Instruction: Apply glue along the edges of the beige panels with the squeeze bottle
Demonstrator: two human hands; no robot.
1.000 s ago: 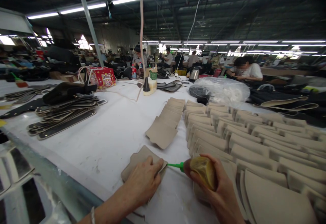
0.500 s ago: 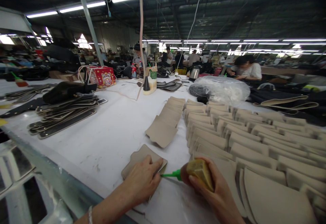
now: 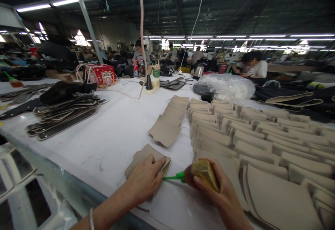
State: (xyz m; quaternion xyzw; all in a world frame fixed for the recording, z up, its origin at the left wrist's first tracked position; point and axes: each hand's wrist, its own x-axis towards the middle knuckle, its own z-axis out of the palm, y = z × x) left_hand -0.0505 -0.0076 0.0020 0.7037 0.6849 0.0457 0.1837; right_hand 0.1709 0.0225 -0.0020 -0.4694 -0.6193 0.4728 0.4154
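My left hand [image 3: 146, 180] lies flat, fingers together, pressing down a beige cut piece [image 3: 138, 156] near the front of the white table [image 3: 115, 132]. My right hand [image 3: 214, 191] is wrapped round a small yellowish glue bottle [image 3: 204, 172]. Its green nozzle [image 3: 172, 178] points left and touches the right edge of the piece, just under my left fingertips.
Rows of overlapping beige pieces [image 3: 261, 143] fill the right half of the table, and a shorter row [image 3: 170, 120] lies in the middle. Dark strips [image 3: 60, 115] are stacked at left. A red bag [image 3: 102, 75], a glue pot [image 3: 151, 83] and a plastic-wrapped bundle [image 3: 225, 89] stand further back. People work at far tables.
The bottle has slid left along the piece's edge, its nozzle now closer under my left fingers. My left hand stays pressed on the piece. The view has tipped slightly.
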